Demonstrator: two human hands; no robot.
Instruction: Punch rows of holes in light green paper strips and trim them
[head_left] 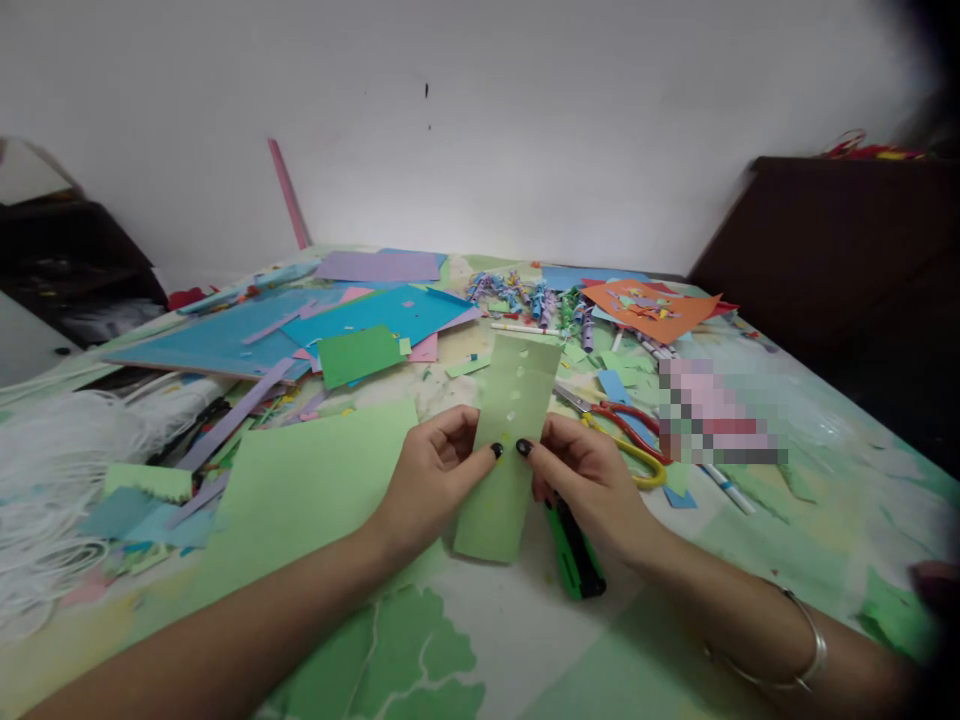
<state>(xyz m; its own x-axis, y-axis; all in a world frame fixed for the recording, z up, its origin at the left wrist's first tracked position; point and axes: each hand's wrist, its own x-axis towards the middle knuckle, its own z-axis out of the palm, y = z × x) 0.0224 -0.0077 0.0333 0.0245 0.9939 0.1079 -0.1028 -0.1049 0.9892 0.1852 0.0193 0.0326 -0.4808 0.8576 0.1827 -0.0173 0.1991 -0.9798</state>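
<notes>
A long light-green paper strip [504,440] with small punched holes is held up over the table. My left hand [435,475] pinches its left edge, thumb on top. On the strip's right edge, my right hand [589,480] pinches with thumb and fingers. A green hole punch [576,555] lies on the table just under my right hand. Red and yellow scissors [626,432] lie to the right of the strip.
A large light-green sheet [315,485] lies at left. Blue, purple and orange paper sheets [375,315], curled paper strips [525,295] and pens cover the far table. White cord [52,470] is piled at the left edge. A dark cabinet [847,240] stands at right.
</notes>
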